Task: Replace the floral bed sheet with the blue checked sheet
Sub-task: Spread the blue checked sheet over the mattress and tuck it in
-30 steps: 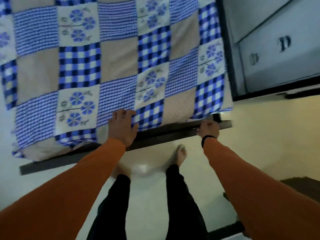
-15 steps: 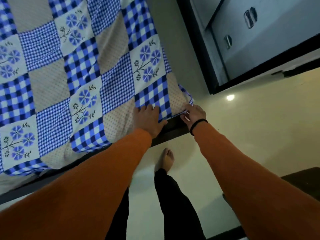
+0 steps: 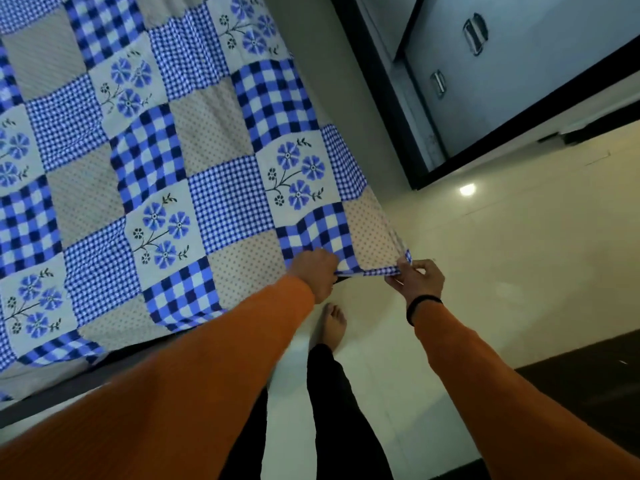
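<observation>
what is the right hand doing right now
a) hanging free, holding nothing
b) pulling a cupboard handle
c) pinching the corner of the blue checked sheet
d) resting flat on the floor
c, the right hand pinches the corner hem of the blue checked sheet, lifted just past the bed's end.

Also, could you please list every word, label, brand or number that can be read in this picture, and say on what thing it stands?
None: no readable text shows. The blue checked sheet carries only checks, dots and flowers; the cupboard doors show plain handles, and the wristband is plain black.
</observation>
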### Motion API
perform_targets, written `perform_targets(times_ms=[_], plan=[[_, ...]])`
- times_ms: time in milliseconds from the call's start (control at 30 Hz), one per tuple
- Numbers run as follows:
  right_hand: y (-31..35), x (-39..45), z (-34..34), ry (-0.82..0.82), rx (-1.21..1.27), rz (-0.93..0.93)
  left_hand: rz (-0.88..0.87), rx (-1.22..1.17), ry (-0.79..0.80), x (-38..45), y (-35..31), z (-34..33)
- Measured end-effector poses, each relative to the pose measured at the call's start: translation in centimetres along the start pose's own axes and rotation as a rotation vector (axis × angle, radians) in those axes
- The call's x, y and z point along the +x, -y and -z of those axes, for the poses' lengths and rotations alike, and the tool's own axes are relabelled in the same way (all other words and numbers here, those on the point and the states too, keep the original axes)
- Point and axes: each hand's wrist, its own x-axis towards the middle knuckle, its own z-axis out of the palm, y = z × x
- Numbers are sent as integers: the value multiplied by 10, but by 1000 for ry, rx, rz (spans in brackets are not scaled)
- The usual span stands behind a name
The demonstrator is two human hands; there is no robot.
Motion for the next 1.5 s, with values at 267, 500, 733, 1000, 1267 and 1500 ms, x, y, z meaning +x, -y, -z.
perform_targets(times_ms=[267, 500, 733, 1000, 1267, 1500], plan=[[21, 12, -42, 214, 70, -30, 234, -465, -323, -20, 39, -24], [9, -31, -84, 260, -857, 450, 401, -481, -178, -70, 98, -56], [-31, -48, -120, 775, -1613, 562, 450, -607, 193, -92, 141, -113], [-17, -51, -128, 699, -1735, 401, 647, -563, 175, -127, 173, -140], [31, -109, -73, 575, -1507, 392, 565, -624, 112, -168, 136, -43], [92, -167, -27, 532, -1113, 419, 468, -761, -160, -179, 63, 76]])
